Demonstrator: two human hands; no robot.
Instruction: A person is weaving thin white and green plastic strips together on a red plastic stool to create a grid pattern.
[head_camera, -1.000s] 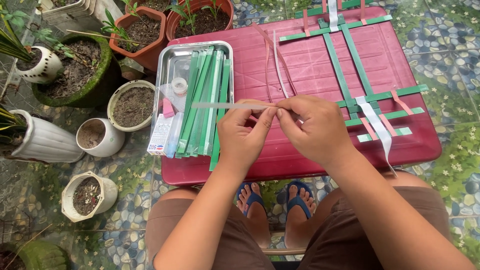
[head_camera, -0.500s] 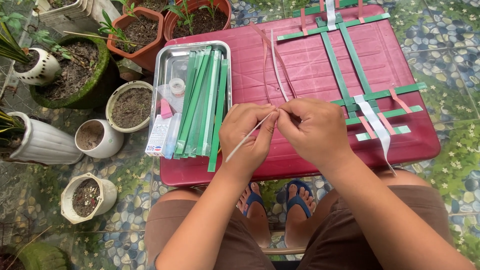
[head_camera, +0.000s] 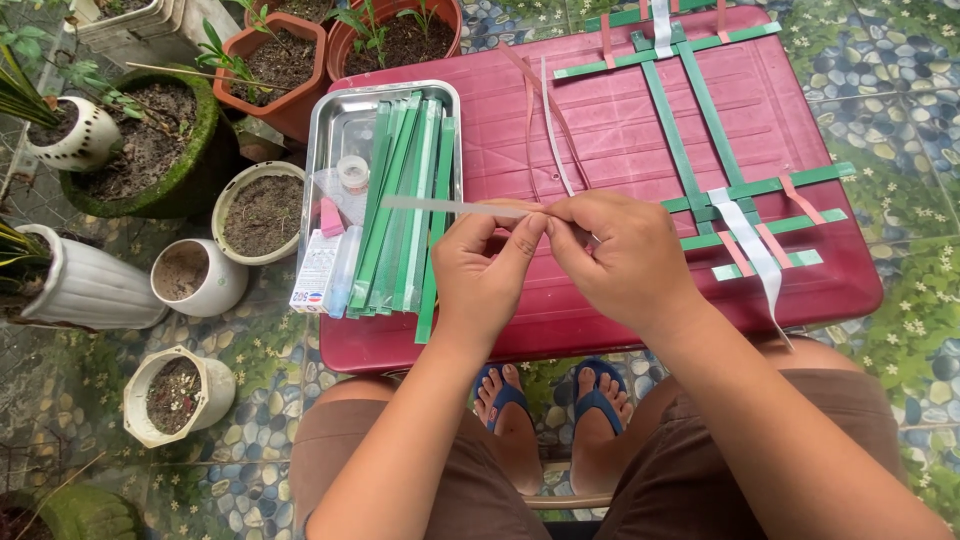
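A pale strip (head_camera: 450, 206) is held level above the red worktop (head_camera: 600, 130), pinched in the grip of the left hand (head_camera: 485, 265) and right hand (head_camera: 620, 255), fingertips meeting, wrists bent inward.

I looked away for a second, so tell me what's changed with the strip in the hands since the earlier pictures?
The pale strip, which hung slanting down and left from the fingers half a second ago, now lies level, pointing left over the metal tray. The left hand and right hand stay pinched together on its right end. The green strips in the tray and the woven lattice on the red table lie as before.
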